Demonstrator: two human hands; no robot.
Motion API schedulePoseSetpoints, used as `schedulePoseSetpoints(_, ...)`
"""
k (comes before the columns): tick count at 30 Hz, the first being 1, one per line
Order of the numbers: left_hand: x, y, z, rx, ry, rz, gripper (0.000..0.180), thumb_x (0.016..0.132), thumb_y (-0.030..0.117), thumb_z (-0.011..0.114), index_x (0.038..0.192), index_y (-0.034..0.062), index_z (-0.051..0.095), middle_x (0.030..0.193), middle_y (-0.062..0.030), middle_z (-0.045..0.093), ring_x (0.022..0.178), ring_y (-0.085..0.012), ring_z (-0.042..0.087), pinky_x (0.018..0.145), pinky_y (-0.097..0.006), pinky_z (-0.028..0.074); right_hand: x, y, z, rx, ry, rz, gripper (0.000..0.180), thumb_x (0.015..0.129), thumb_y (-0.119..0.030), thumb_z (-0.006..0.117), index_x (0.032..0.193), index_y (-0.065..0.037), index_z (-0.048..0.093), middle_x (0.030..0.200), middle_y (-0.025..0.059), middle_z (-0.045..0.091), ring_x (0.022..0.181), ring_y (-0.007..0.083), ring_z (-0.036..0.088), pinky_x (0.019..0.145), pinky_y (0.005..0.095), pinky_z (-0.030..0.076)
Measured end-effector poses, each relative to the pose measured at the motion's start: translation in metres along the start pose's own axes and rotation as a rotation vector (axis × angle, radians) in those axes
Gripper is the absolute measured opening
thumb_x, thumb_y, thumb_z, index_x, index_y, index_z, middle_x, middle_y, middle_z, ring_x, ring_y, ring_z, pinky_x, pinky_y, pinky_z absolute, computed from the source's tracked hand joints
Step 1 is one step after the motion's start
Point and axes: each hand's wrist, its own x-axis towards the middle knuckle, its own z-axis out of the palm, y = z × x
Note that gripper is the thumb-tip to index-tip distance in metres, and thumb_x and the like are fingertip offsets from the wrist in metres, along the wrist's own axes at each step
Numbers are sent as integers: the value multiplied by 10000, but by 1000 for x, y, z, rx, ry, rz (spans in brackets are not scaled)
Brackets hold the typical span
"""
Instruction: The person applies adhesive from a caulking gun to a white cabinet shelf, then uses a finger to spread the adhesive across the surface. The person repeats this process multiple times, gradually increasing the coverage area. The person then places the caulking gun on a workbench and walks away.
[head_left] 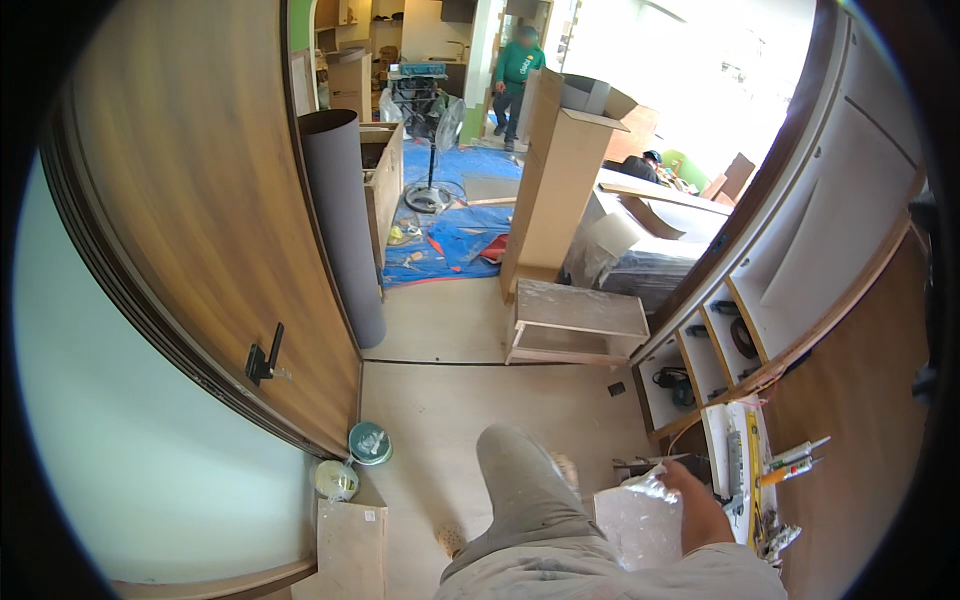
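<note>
My right hand reaches down beside my right leg, its fingers closed on the edge of crinkled clear plastic. The plastic lies over something pale and flat whose kind I cannot make out. Just right of that hand stands a holder with a yellow level and caulking tubes sticking out of it. My left hand is out of view. A raised knee fills the lower middle.
A wooden door stands open at left, buckets at its foot. Ahead are a small wooden step, a tall cardboard box, a grey roll, a fan and a person in green. Shelves line the right.
</note>
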Motion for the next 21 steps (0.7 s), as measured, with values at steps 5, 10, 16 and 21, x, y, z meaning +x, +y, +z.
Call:
schedulePoseSetpoints(5, 25, 52, 17, 107, 10, 39, 680, 945, 208, 708, 1557, 103, 432, 1462, -142, 584, 1252, -295, 621, 973, -478, 534, 56, -71, 50, 5, -225, -103, 571, 868, -259, 817, 1366, -61, 623, 1289, 205, 692, 1196, 349, 663, 1009, 420, 517)
schedulePoseSetpoints(10, 101, 164, 49, 277, -118, 50, 727, 959, 284, 683, 1604, 167, 369, 1458, -136, 586, 1250, -309, 620, 971, -517, 540, 141, -141, 77, 272, -363, -34, 524, 880, -301, 813, 1321, -61, 664, 1220, 187, 724, 1130, 317, 685, 970, 408, 522)
schedulePoseSetpoints(16, 164, 314, 178, 466, -17, 111, 580, 978, 218, 645, 1517, 124, 451, 1332, -126, 643, 1136, -294, 659, 916, -475, 552, 274, -262, 42, 156, -236, -185, 443, 913, -311, 679, 1276, -57, 685, 1130, 240, 723, 1065, 432, 680, 886, 501, 542)
schedulePoseSetpoints(21, 203, 447, 314, 1005, -50, 361, 465, 994, 163, 613, 1444, 89, 519, 1227, -118, 691, 1041, -282, 691, 870, -441, 562, 326, -455, -28, 640, 56, -271, 450, 975, -134, 612, 1424, -100, 602, 1235, 249, 688, 1060, 404, 696, 881, 491, 564)
